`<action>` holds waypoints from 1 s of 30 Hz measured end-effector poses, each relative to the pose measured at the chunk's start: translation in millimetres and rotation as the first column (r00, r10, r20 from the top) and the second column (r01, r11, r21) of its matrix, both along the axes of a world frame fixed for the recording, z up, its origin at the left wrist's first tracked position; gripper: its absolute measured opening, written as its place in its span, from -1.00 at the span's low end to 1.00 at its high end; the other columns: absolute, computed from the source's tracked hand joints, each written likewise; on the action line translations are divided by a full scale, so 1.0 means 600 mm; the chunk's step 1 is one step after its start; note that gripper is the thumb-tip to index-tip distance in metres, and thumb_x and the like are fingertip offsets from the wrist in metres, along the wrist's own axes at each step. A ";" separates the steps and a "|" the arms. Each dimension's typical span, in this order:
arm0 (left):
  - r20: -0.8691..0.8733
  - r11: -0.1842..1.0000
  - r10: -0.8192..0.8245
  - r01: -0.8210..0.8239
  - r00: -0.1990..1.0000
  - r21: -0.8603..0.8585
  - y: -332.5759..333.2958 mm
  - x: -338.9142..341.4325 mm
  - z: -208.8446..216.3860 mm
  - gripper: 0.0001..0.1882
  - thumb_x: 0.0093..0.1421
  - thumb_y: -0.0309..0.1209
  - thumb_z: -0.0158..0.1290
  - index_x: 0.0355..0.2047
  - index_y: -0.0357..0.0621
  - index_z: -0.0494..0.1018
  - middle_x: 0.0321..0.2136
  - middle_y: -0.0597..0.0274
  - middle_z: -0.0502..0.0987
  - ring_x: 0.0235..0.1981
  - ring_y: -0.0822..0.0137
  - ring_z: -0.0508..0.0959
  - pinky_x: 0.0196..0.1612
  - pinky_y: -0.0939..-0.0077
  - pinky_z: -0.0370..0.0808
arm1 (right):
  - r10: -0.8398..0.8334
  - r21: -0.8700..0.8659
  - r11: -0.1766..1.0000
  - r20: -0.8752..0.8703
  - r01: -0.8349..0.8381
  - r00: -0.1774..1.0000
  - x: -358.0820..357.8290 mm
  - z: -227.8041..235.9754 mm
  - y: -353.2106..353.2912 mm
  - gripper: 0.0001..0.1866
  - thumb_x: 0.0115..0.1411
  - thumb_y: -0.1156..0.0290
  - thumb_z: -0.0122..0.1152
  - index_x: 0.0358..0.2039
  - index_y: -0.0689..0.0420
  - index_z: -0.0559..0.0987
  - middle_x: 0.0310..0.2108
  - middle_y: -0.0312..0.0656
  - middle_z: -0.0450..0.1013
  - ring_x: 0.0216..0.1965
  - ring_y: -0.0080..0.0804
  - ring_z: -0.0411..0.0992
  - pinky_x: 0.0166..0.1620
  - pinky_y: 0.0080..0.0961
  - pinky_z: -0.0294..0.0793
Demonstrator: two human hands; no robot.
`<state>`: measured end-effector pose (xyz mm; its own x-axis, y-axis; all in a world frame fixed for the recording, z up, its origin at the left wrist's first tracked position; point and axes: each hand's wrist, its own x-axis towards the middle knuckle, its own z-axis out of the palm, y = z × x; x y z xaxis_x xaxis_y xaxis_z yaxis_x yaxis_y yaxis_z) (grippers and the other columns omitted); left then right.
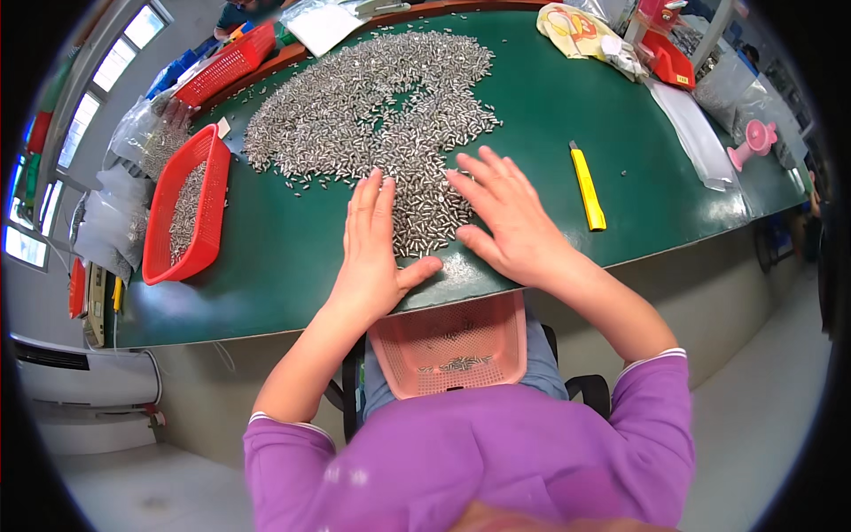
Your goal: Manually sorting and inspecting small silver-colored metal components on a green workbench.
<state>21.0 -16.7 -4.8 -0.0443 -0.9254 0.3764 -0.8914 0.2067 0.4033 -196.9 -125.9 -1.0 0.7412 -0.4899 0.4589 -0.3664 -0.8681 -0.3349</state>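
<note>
A wide heap of small silvery metal pins (355, 106) covers the middle of the green table (292, 266), with a narrower tongue of them reaching toward the front edge. My left hand (372, 239) lies along the left side of that tongue, fingers stretched and thumb out. On its right side my right hand (510, 213) is spread, fingertips at the pins. Neither hand grips anything. Below the table edge, a pink perforated basket (403, 363) rests on my lap, holding a small scatter of the same pins.
A red basket (213, 222) with pins stands at the left. To the right lies a yellow utility knife (587, 191). Clear bags (115, 213) of parts sit past the left edge. A pink stand (753, 142), a red bin (669, 62) and a patterned cloth (572, 31) are at right.
</note>
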 end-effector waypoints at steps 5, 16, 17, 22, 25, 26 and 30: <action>-0.061 0.994 0.082 -0.086 0.995 -0.065 0.026 0.015 0.009 -0.11 0.26 -0.14 0.19 0.40 -0.32 0.00 0.38 -0.21 0.05 0.38 -0.20 0.10 0.39 -0.02 0.09 | -0.135 0.034 0.991 0.261 0.130 0.956 -0.024 0.012 0.034 -0.64 0.06 0.48 0.38 -0.08 0.05 0.60 -0.11 -0.17 0.47 -0.03 -0.10 0.42 0.04 -0.17 0.41; -0.252 0.981 0.194 -0.191 0.948 0.038 0.092 -0.034 0.015 -0.22 0.02 -0.63 0.27 0.28 -0.26 0.26 -0.18 0.13 0.48 -0.22 0.19 0.45 -0.08 0.33 0.46 | -0.118 0.127 0.987 0.169 0.097 0.978 0.012 0.005 0.076 -0.84 0.10 0.42 0.36 -0.28 0.03 0.60 -0.31 -0.29 0.43 -0.22 -0.22 0.41 -0.14 -0.26 0.41; -0.277 0.983 0.182 -0.175 0.944 0.051 0.089 -0.037 0.015 -0.22 0.02 -0.64 0.26 0.28 -0.26 0.26 -0.20 0.14 0.49 -0.21 0.19 0.46 -0.08 0.33 0.46 | -0.116 0.131 0.987 0.168 0.095 0.979 0.017 0.006 0.076 -0.84 0.10 0.42 0.36 -0.28 0.03 0.60 -0.31 -0.29 0.43 -0.22 -0.22 0.41 -0.14 -0.26 0.41; -0.333 0.990 0.144 -0.136 0.932 0.046 0.080 -0.043 0.010 -0.22 0.04 -0.69 0.23 0.30 -0.26 0.26 -0.23 0.16 0.50 -0.22 0.23 0.48 -0.12 0.35 0.48 | -0.100 0.160 0.984 0.134 0.078 0.986 0.027 0.013 0.079 -0.84 0.09 0.43 0.35 -0.31 0.07 0.57 -0.33 -0.26 0.41 -0.23 -0.21 0.38 -0.16 -0.27 0.39; -0.360 0.991 0.131 -0.122 0.924 0.047 0.075 -0.047 0.011 -0.22 0.04 -0.69 0.23 0.31 -0.25 0.26 -0.22 0.16 0.50 -0.23 0.24 0.48 -0.13 0.36 0.49 | -0.104 0.185 0.980 0.151 0.075 0.983 0.033 0.020 0.083 -0.83 0.02 0.48 0.41 -0.39 0.08 0.56 -0.37 -0.28 0.45 -0.28 -0.21 0.41 -0.19 -0.27 0.42; -0.361 0.991 0.135 -0.125 0.923 0.051 0.073 -0.049 0.010 -0.22 0.04 -0.69 0.23 0.31 -0.25 0.26 -0.22 0.16 0.50 -0.23 0.24 0.48 -0.13 0.36 0.49 | -0.101 0.188 0.979 0.149 0.072 0.984 0.034 0.020 0.083 -0.83 0.02 0.48 0.41 -0.39 0.08 0.56 -0.37 -0.28 0.45 -0.28 -0.21 0.41 -0.19 -0.27 0.42; -0.377 0.995 0.096 -0.096 0.921 0.018 0.064 -0.054 0.006 -0.20 0.05 -0.71 0.21 0.33 -0.24 0.23 -0.22 0.15 0.50 -0.24 0.23 0.48 -0.12 0.35 0.48 | -0.086 0.219 0.974 0.148 0.052 0.985 0.036 0.015 0.084 -0.83 0.05 0.46 0.38 -0.34 0.08 0.56 -0.33 -0.26 0.43 -0.26 -0.21 0.40 -0.19 -0.28 0.40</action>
